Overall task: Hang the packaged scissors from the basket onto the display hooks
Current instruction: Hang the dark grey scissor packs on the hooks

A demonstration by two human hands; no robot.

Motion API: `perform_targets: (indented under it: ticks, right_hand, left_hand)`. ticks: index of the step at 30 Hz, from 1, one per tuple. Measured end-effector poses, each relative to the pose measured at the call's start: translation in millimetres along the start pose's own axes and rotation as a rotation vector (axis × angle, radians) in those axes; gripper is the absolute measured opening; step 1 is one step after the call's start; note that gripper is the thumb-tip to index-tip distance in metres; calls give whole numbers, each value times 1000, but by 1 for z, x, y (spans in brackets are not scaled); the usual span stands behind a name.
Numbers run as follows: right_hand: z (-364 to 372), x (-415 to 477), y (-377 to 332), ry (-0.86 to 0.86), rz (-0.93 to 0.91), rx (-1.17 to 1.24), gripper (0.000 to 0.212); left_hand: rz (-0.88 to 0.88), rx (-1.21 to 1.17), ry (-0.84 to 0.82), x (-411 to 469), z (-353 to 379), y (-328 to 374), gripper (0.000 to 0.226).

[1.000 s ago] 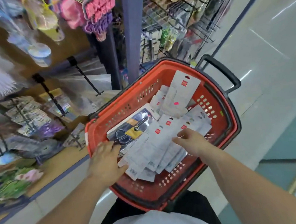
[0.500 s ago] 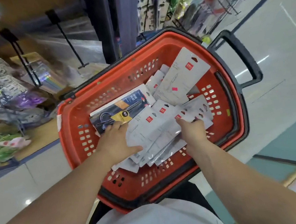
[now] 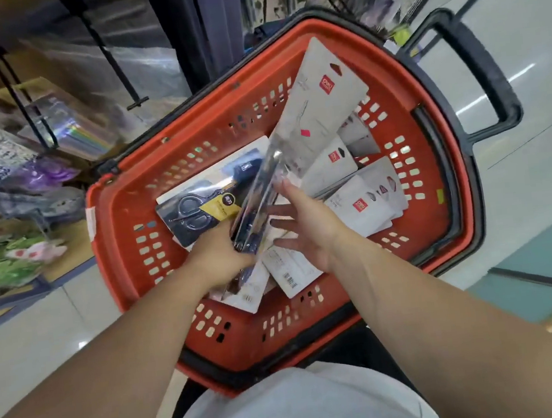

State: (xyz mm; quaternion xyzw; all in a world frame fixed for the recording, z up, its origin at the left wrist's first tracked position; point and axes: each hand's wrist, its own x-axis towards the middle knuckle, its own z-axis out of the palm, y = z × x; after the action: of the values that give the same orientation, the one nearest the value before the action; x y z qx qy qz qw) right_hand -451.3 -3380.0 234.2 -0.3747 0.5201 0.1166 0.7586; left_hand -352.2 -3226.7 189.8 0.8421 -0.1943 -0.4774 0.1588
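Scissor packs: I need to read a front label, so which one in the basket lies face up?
The dark pack with the yellow label, just beyond the left hand; the other flat packs show only white backs.

No legible lettering on scissors packages (image 3: 322,108)

The basket (image 3: 113,260) stands in front of the person, its handle (image 3: 484,61) at the far right. Inside, one pack of scissors (image 3: 196,210) lies at the left and loose packs (image 3: 369,199) are heaped at the right. Over the middle, the left hand (image 3: 218,252) grips the near end of a stack of packs (image 3: 309,113) slanting away, with the right hand (image 3: 307,226) just right of it. Display hooks (image 3: 117,72) jut out behind and left of the basket, above a shelf (image 3: 72,261).
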Motion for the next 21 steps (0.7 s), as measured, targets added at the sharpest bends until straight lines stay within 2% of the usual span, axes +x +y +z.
perform_targets:
  ticks: [2, 5, 7, 15, 17, 19, 21]
  right_hand:
    - [10, 8, -4, -23, 0, -40, 38]
    - [22, 22, -6, 89, -16, -75, 20]
    - [23, 31, -1, 192, -14, -58, 15]
    - [1, 30, 17, 466, -103, -91, 62]
    - [-2, 20, 14, 443, -153, -10, 71]
    - [-1, 5, 9, 318, -167, 104, 76]
    - [3, -17, 3, 143, -165, 155, 62]
  left_hand:
    - [-50, -165, 5, 2, -10, -3, 48]
    - [-119, -267, 3, 5, -17, -9, 60]
    - [-135, -304, -7, 7, -15, -13, 66]
    - [-83, -469, -109, -15, -20, -14, 58]
    - [-39, -522, -131, -29, -26, -11, 58]
    - [18, -587, -148, -45, -31, -8, 61]
    - [69, -688, -141, -59, -35, -4, 62]
